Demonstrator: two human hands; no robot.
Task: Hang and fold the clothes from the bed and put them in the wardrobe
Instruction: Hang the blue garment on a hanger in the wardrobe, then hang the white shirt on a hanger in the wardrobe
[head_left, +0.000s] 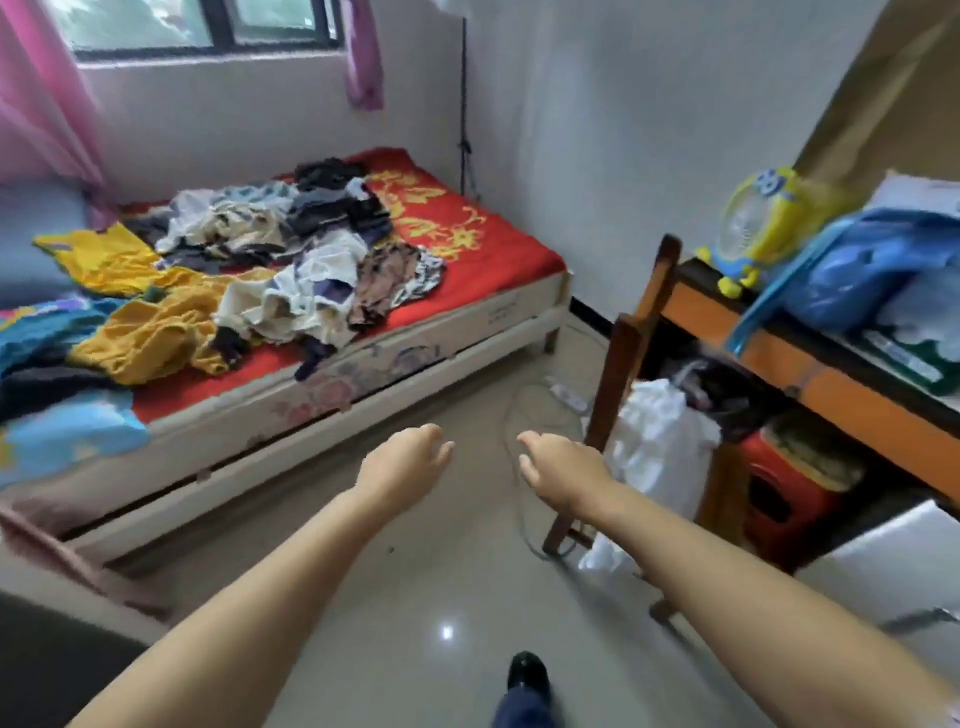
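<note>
A heap of mixed clothes (291, 249) lies on the bed (467, 244), which has a red sheet with yellow patterns. A yellow garment (145, 322) spreads at the heap's near left side. My left hand (402, 462) and my right hand (563, 467) are stretched out over the tiled floor, well short of the bed. Both hang with loosely curled fingers and hold nothing. No wardrobe is in view.
An orange wooden table (810, 384) stands at the right with a yellow toy fan (763, 223) and a blue bag (872, 265) on top. A white bag (660, 441) and a red stool (784, 499) sit under it. A cable (519, 415) and power strip lie on the floor.
</note>
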